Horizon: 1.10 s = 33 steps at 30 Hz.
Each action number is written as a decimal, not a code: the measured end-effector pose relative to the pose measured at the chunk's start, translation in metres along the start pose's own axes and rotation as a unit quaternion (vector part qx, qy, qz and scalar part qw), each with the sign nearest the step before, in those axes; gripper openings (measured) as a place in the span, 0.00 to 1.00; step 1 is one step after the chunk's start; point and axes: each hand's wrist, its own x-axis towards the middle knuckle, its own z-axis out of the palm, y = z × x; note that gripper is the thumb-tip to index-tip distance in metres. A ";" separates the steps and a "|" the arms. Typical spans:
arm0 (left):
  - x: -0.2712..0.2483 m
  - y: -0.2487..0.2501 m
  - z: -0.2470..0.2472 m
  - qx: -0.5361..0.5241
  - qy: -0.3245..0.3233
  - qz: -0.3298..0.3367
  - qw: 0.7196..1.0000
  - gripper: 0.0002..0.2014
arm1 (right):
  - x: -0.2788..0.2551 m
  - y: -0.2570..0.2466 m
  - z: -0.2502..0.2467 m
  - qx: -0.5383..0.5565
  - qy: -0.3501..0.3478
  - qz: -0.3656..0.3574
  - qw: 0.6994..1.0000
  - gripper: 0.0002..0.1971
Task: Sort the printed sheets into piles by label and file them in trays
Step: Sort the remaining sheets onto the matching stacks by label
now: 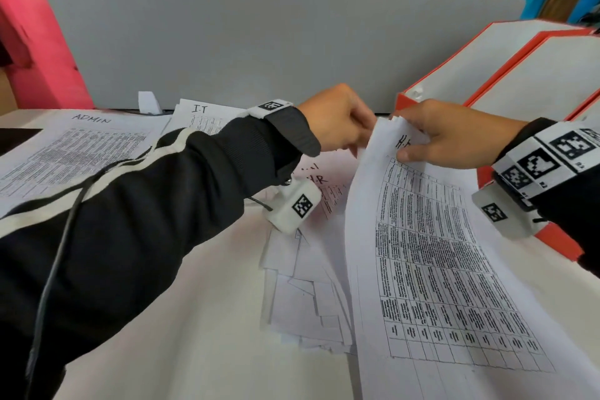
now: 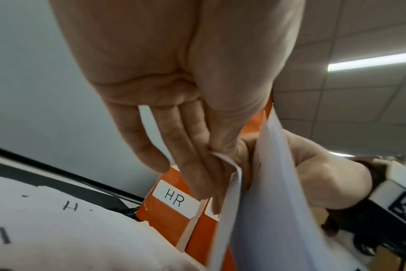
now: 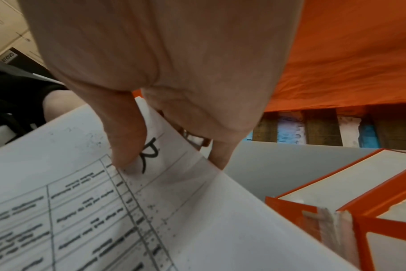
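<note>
My right hand (image 1: pixel 409 143) holds up a stack of printed sheets (image 1: pixel 438 253) marked H.R by its top edge, thumb (image 3: pixel 127 146) pressed on the front sheet (image 3: pixel 151 210) and fingers behind. My left hand (image 1: pixel 363 133) meets the same top edge and pinches the corner of one sheet (image 2: pixel 230 165) between thumb and fingers. On the table lie an ADMIN pile (image 1: pixel 74 153), an I.T pile (image 1: pixel 201 117) and an HR pile (image 1: pixel 319 185) under my left wrist. Orange trays (image 1: pixel 487 75) stand at the right; one carries an HR label (image 2: pixel 176 199).
A fanned heap of blank-side sheets (image 1: pixel 308 295) lies beside the lifted stack. A grey partition (image 1: pixel 259 42) closes the back of the table. A dark object (image 1: pixel 16 140) sits at the left edge. Bare white tabletop (image 1: pixel 194 318) shows at front centre.
</note>
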 end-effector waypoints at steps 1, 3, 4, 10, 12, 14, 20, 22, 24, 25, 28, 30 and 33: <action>0.002 -0.002 0.001 -0.020 -0.001 -0.015 1.000 0.09 | -0.001 0.002 -0.002 -0.001 0.007 0.004 1.000 0.19; 0.005 -0.015 0.003 -0.007 -0.007 -0.077 0.997 0.22 | -0.006 0.010 -0.007 -0.002 0.036 0.017 0.999 0.15; 0.005 -0.027 0.003 0.054 -0.011 -0.105 0.993 0.25 | -0.009 0.014 -0.010 0.001 0.052 0.027 0.998 0.16; -0.002 -0.060 0.009 0.350 -0.132 -0.189 0.908 0.31 | -0.023 0.017 -0.021 0.008 0.054 0.044 0.998 0.15; 0.000 -0.058 0.008 0.322 -0.134 -0.194 0.917 0.30 | -0.023 0.016 -0.020 -0.015 0.042 0.051 0.998 0.12; 0.003 -0.061 0.007 0.301 -0.131 -0.199 0.924 0.27 | -0.023 0.016 -0.018 -0.031 0.036 0.049 0.998 0.13; 0.000 -0.063 -0.007 0.276 -0.083 -0.212 0.934 0.20 | -0.022 0.016 -0.016 -0.026 0.027 0.047 0.998 0.14; -0.003 -0.062 -0.011 0.251 -0.068 -0.207 0.943 0.17 | -0.022 0.017 -0.016 -0.027 0.029 0.043 0.998 0.12; -0.005 -0.057 -0.013 0.229 -0.041 -0.158 0.960 0.13 | -0.018 0.019 -0.013 -0.031 0.030 0.040 0.998 0.10; -0.005 -0.051 -0.012 0.201 -0.023 -0.123 0.972 0.10 | -0.015 0.018 -0.010 -0.032 0.031 0.039 0.998 0.09; -0.001 -0.025 -0.011 0.096 -0.030 -0.040 0.994 0.06 | -0.001 0.009 -0.002 -0.019 0.036 0.008 0.999 0.11; 0.002 -0.010 -0.011 0.041 -0.046 -0.007 0.998 0.10 | 0.006 -0.001 -0.005 -0.005 0.040 -0.007 0.999 0.12; 0.000 0.002 -0.014 -0.109 -0.016 -0.019 0.994 0.13 | 0.009 -0.010 -0.019 -0.022 0.084 0.001 0.996 0.11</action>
